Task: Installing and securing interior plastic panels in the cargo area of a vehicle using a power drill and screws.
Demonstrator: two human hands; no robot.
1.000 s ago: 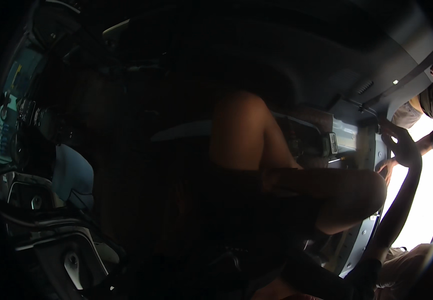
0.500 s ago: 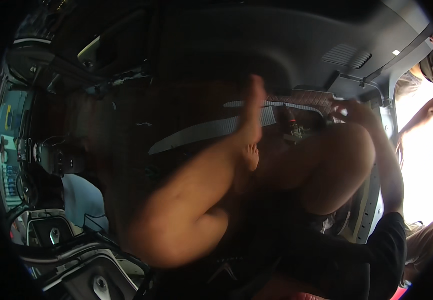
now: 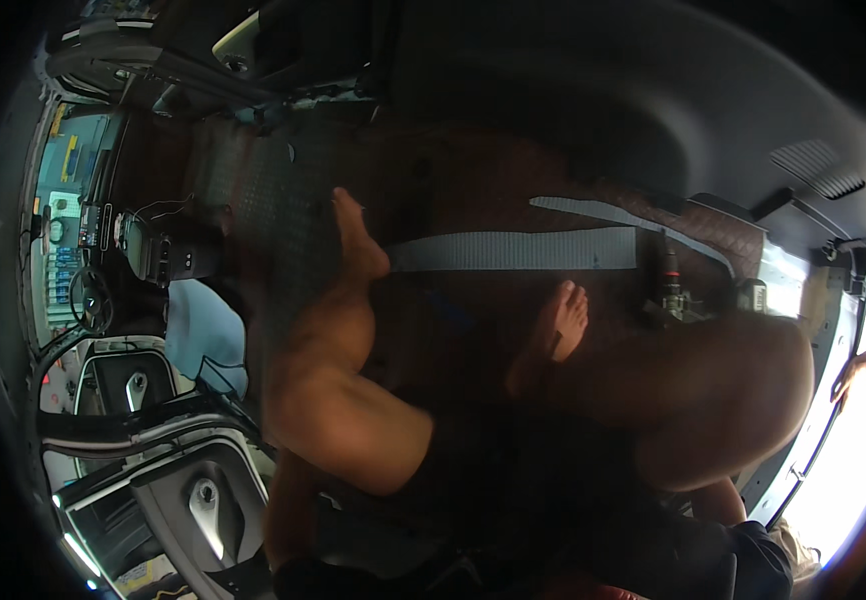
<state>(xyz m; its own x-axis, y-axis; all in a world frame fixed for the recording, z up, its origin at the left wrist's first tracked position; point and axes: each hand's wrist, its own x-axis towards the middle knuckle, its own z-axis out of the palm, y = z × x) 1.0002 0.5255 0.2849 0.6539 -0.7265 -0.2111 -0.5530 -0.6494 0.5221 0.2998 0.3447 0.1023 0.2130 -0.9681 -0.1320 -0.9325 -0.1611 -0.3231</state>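
Grip unreadable: only the left forearm (image 3: 288,515) shows, dropping out of view at 7 o'clock behind the thigh. The left hand sits down in the dark at the lower edge, so I cannot tell whether its fingers are apart or closed. Right hand not in view.

- Brown quilted mat (image 3: 473,180): fills the middle of the car cabin, under both legs.
- Left leg (image 3: 338,400): bent, bare foot pointing to 12 o'clock. Right leg (image 3: 733,390): knee at 3 o'clock, bare foot near centre.
- Open door panel (image 3: 183,490): at 8 o'clock, just beside the forearm, the closest thing to it.
- Grey strap (image 3: 513,250): flat on the mat, long axis running 9 to 3 o'clock. It starts by the left foot's toes and passes above the right foot. From the forearm it lies toward 1 o'clock, well apart, with the left thigh between. On what shows, the left arm is the nearer one.
- Metal buckle fitting (image 3: 668,285): at the strap's 3 o'clock end.
- Another person's hand (image 3: 843,375): outside the bright doorway at 3 o'clock.
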